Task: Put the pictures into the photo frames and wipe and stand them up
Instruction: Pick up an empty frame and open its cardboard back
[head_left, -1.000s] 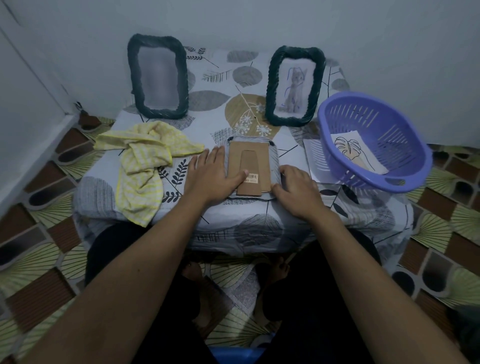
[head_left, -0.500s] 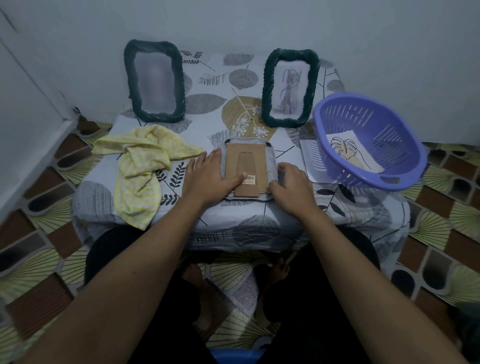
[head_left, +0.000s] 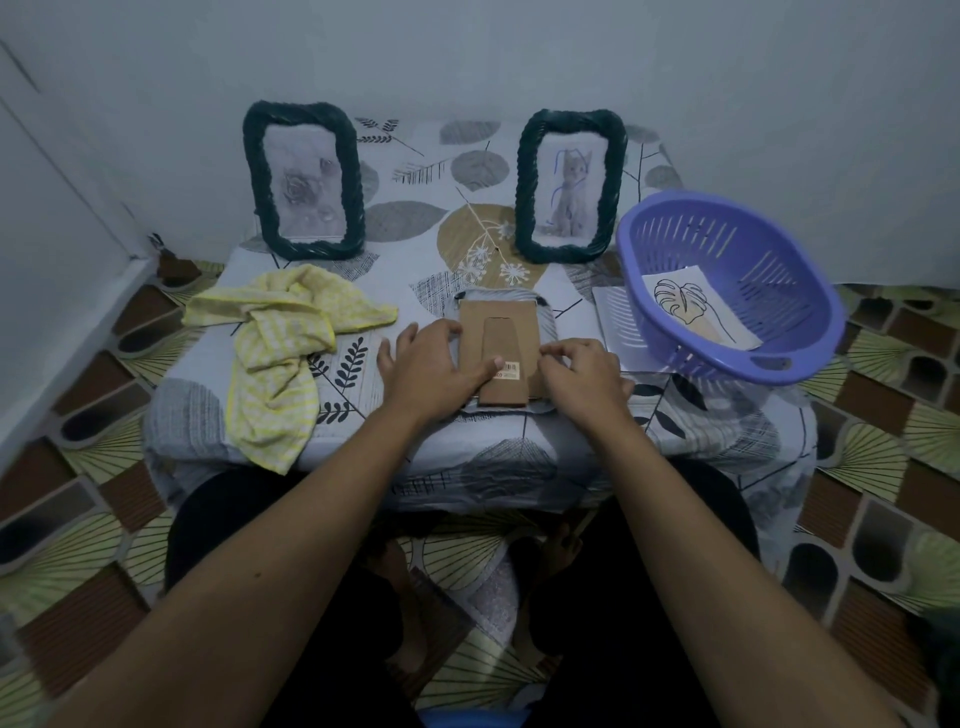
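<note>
Looking at the middle of the shot, I've got a photo frame (head_left: 498, 353) face-down on the tabletop (head_left: 426, 280), brown cardboard back and stand flap up. Left hand (head_left: 434, 371) lies flat on its left edge, right hand (head_left: 582, 376) curls its fingertips (head_left: 548, 356) onto the right edge.

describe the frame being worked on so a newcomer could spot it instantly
On the low table draped in leaf-print cloth, look at the near edge, between the yellow cloth and the purple basket. The face-down frame lies flat under both hands, brown cardboard back up, unlike the two dark green frames standing behind.
</note>
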